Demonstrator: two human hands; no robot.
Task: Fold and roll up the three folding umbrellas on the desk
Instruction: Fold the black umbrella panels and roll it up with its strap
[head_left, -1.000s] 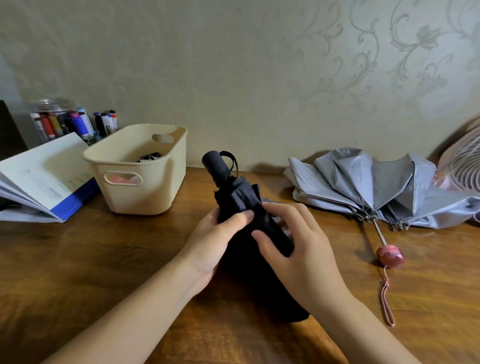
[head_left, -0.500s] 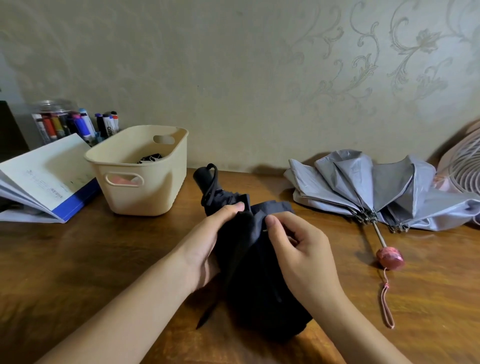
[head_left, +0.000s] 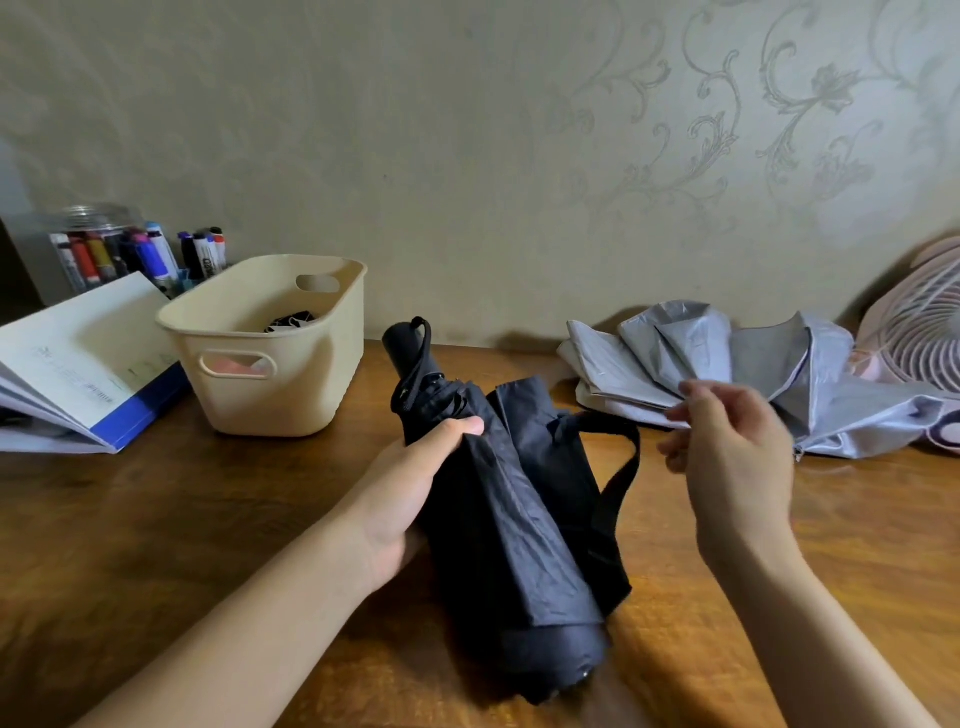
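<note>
A black folding umbrella (head_left: 514, 525) lies lengthwise on the wooden desk (head_left: 156, 519), handle pointing away, its folds gathered loosely. My left hand (head_left: 415, 488) grips it from the left near the handle end. Its black closing strap (head_left: 618, 467) loops out to the right. My right hand (head_left: 727, 457) hovers to the right of the strap, fingers apart, holding nothing. A grey folding umbrella (head_left: 727, 374) lies spread and unrolled at the back right, partly hidden behind my right hand.
A cream plastic basket (head_left: 270, 353) stands at the back left with something dark inside. An open book (head_left: 78, 364) and a jar of markers (head_left: 119, 249) sit further left. A pink fan (head_left: 919, 332) stands at the far right by the wall.
My right hand has let go of the black umbrella and moved off to the right. The closing strap now hangs free. The umbrella has turned in my left hand.
</note>
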